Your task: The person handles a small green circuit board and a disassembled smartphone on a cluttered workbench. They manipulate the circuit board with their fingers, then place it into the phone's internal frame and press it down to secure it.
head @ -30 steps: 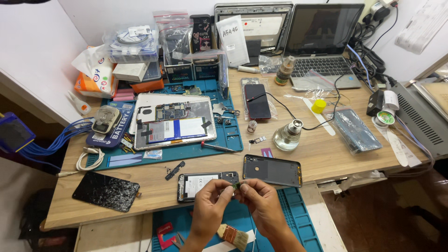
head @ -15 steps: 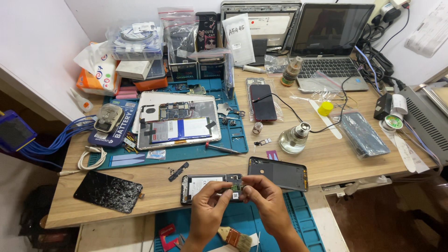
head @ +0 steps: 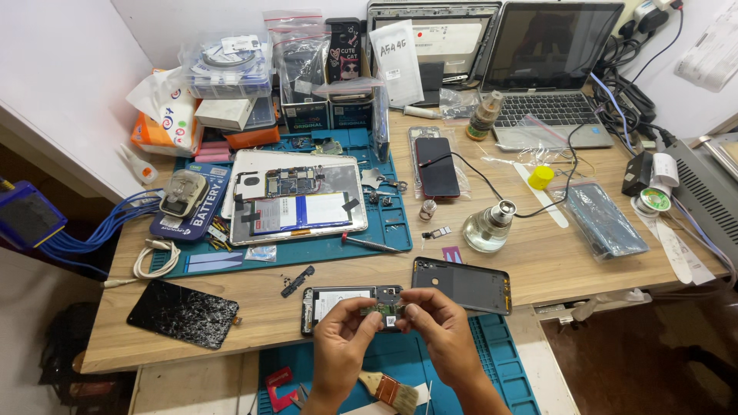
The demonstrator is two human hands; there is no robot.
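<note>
- Head view: both hands meet at the near edge of the wooden tabletop (head: 461, 265), pinching one small green circuit board (head: 387, 310) between them.
- Left hand (head: 344, 346): thumb and forefinger closed on the board's left end, other fingers curled under.
- Right hand (head: 440, 332): fingertips closed on the board's right end, wrist angled in from lower right.
- Board is held just above an opened phone (head: 346, 301) (back off, white battery showing) that lies flat on the tabletop; whether board touches phone, cannot tell.
- Dark grey phone back cover (head: 463, 283) lies just right of the opened phone, inner side up, near the right hand.
- Cracked black screen panel (head: 183, 313) lies well to the left, near the tabletop's front edge.
- Small black strip part (head: 297, 280) sits between the cracked panel and the opened phone.
- Blue work mat (head: 384, 223) further back carries an opened tablet (head: 296, 196) with board and battery exposed; a screwdriver (head: 370, 244) lies on the mat's near right corner.
- Clear glass bottle (head: 489, 228) stands right of the mat; a black phone (head: 437, 166) in a clear bag lies behind it, cable attached.
- Laptop (head: 550, 69) open at the back right.
- Second blue mat (head: 492, 361) on a lower shelf under the hands, with a paintbrush (head: 389, 389) on it (bristles to the right).
</note>
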